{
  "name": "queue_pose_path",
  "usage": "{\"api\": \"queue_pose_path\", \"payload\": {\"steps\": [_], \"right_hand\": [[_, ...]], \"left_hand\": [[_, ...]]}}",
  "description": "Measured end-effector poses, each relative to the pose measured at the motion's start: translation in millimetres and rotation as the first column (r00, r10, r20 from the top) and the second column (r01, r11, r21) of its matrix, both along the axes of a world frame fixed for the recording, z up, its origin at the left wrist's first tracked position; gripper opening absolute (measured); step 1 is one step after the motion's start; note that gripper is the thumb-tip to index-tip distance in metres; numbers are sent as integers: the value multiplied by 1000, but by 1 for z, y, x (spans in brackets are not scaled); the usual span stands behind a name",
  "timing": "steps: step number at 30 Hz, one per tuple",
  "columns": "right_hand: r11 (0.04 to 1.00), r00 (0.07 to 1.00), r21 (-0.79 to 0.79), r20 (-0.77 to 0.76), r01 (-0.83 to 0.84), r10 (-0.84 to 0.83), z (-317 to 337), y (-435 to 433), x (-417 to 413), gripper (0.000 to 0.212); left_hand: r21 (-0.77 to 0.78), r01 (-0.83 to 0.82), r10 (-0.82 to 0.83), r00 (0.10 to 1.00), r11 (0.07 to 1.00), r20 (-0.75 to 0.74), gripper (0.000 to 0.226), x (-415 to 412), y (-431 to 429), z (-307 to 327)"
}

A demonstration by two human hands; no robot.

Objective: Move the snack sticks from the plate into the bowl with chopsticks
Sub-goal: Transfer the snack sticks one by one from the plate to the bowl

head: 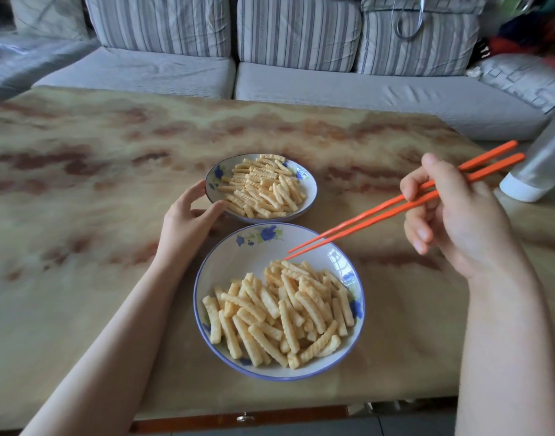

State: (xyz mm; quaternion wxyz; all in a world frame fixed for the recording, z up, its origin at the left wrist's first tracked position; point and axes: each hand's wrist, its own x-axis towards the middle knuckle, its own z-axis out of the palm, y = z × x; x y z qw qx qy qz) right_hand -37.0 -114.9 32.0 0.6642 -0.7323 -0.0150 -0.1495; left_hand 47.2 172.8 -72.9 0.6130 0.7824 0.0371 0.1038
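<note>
**Q:** Entry, left side first. What is your left hand doing?

**Me:** My left hand (pixel 188 215) lies beyond and to the left of the larger dish (pixel 248 262). Thumb and fingers are curved round the left rim of the smaller dish (pixel 311 180), with the palm off the tabletop (pixel 81 184).

**Q:** Where is that smaller dish?

**Me:** Directly beyond the larger dish, just beside it. It holds a heap of ridged yellow snack sticks (pixel 263 190). I cannot tell which dish counts as plate and which as bowl.

**Q:** And the larger dish?

**Me:** White with a blue rim and blue flowers. Its near and right parts are piled with more sticks (pixel 285 313), and its far-left wall is bare.

**Q:** Tool?

**Me:** The orange chopsticks (pixel 380 210) slant down from the upper right. Their tips are close together at the far edge of the larger dish's pile, with nothing between them. Contact with the pile: cannot tell.

**Q:** Right hand?

**Me:** My right hand (pixel 458 221) is raised to the right of the larger dish, fingers curled round the chopsticks. A metal flask (pixel 543 165) lies further right.
</note>
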Motion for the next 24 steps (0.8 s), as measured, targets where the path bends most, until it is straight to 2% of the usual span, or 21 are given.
{"api": "queue_pose_path", "payload": {"steps": [10,16,21,24], "right_hand": [[999,999,-32,-46,-3,2,-1,-1,-1,55],[997,999,65,6,52,-52,-1,9,5,60],[962,985,229,51,146,-162,-4,19,12,52],[940,968,270,82,206,-236,-7,30,19,45]], "left_hand": [[0,1,-1,1000,1000,3,45,1,1,-1],[-8,6,-6,1000,1000,2,45,0,1,-1],[-17,5,-5,1000,1000,-3,46,0,0,0],[-30,-2,2,1000,1000,-12,46,0,-1,0]]}}
